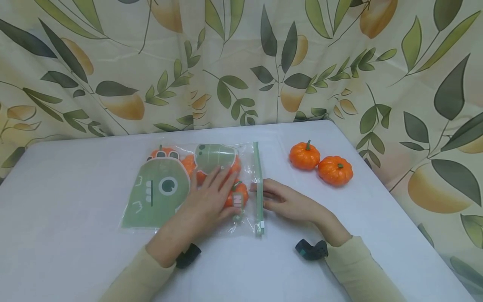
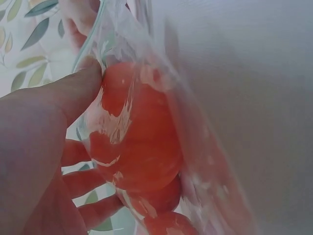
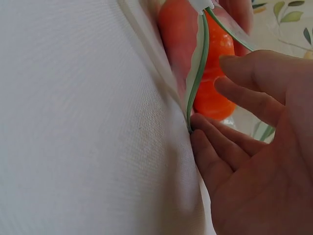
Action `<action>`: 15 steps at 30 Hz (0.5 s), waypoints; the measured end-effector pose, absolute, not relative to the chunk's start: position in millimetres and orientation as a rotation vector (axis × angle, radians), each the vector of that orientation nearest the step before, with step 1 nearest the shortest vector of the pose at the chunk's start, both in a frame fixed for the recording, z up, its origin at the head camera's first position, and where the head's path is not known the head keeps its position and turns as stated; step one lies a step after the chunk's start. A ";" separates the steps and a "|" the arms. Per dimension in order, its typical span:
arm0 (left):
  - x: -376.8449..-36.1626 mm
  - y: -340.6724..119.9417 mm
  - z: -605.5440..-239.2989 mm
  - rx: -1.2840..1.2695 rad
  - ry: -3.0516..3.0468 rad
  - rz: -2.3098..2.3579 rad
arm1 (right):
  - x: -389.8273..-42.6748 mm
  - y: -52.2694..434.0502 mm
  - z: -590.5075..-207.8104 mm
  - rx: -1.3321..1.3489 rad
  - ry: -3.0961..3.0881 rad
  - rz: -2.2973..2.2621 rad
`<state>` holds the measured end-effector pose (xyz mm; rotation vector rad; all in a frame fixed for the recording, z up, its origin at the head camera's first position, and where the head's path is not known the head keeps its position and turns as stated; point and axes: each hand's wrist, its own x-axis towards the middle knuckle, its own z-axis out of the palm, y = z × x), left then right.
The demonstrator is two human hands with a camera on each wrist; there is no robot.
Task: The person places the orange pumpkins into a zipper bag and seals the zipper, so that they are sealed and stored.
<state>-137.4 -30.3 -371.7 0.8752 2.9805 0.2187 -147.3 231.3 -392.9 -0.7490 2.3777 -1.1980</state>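
A clear plastic zip bag printed with a green cartoon dinosaur (image 1: 162,188) lies flat on the white cloth-covered table (image 1: 75,251), its long axis running from 9 to 3 o'clock and its green zip strip (image 1: 258,188) crossing the end at 3 o'clock. Small orange toy pumpkins inside the bag (image 1: 237,195) bulge against the film. The left hand (image 1: 211,197) lies on top of them with fingers straight and spread, pressing the bag down and gripping nothing. The right hand (image 1: 283,201) sits just at 3 o'clock of the strip, fingers loosely extended, fingertips (image 3: 200,122) touching the zip edge — whether the thumb pinches it I cannot tell, as the wrist view is close and partly blocked. So the right hand is the one nearer the closure. Two loose orange toy pumpkins (image 1: 320,163) rest touching each other at about 1 o'clock of the bag. No readable writing or brand shows — only the dinosaur print.
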 end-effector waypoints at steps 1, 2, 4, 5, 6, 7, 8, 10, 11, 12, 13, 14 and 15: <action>-137.5 -30.7 -371.5 0.872 2.984 0.228 | -147.3 231.4 -393.1 -0.748 2.372 -1.199; -137.8 -31.1 -371.4 0.868 2.986 0.240 | -147.4 231.4 -393.4 -0.752 2.365 -1.203; -138.3 -32.1 -371.4 0.859 2.991 0.256 | -147.3 231.1 -393.8 -0.758 2.358 -1.204; -138.4 -32.5 -371.3 0.853 2.993 0.261 | -146.9 230.8 -393.7 -0.760 2.368 -1.189; -138.5 -33.0 -371.3 0.850 2.993 0.266 | -146.5 230.4 -393.2 -0.759 2.380 -1.168; -138.5 -33.5 -371.4 0.847 2.993 0.270 | -146.0 229.9 -392.7 -0.763 2.398 -1.141; -138.5 -33.8 -371.5 0.847 2.991 0.274 | -145.4 229.2 -392.0 -0.762 2.418 -1.109; -138.5 -34.1 -371.6 0.843 2.989 0.267 | -144.2 227.9 -390.6 -0.754 2.450 -1.049; -138.6 -34.1 -371.7 0.844 2.988 0.269 | -144.2 227.7 -390.7 -0.756 2.466 -1.021; -138.6 -34.2 -371.9 0.846 2.989 0.270 | -144.4 227.2 -390.5 -0.755 2.466 -1.020; -138.7 -34.1 -372.1 0.847 2.989 0.267 | -144.8 227.2 -390.4 -0.750 2.462 -1.031; -138.9 -34.0 -372.2 0.849 2.990 0.263 | -145.3 227.4 -390.5 -0.741 2.454 -1.054; -139.0 -33.8 -372.5 0.851 2.992 0.260 | -146.1 228.0 -390.6 -0.732 2.447 -1.085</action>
